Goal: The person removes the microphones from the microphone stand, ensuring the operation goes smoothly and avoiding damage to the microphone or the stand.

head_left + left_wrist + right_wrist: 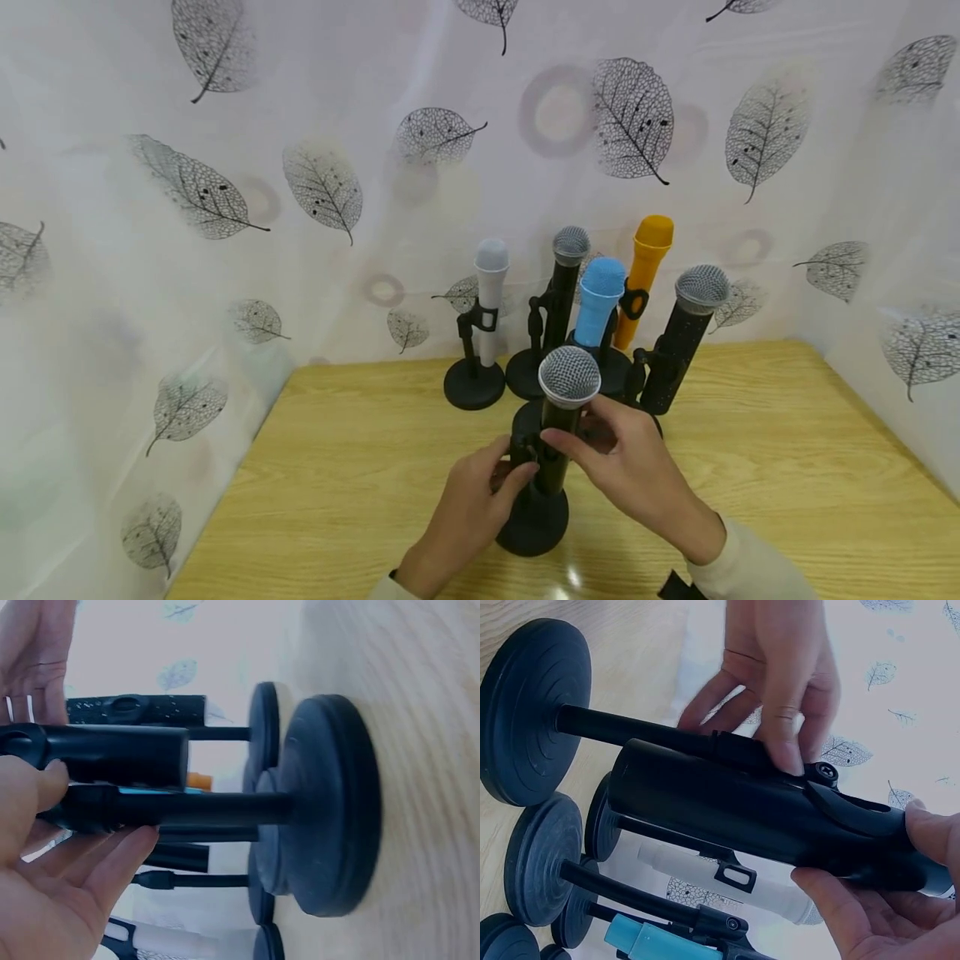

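The right hand (633,458) grips the near microphone (561,415), nearly upright just right of, and seemingly parallel to, the stand (240,808) the left hand (471,498) pinches.

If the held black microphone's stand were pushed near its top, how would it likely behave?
The stand would likely tip before sliding, since the black microphone sits high on a slim stem. Its broad, flat base should resist light nudges. The straight stem looks stiff, so it probably won't flop.
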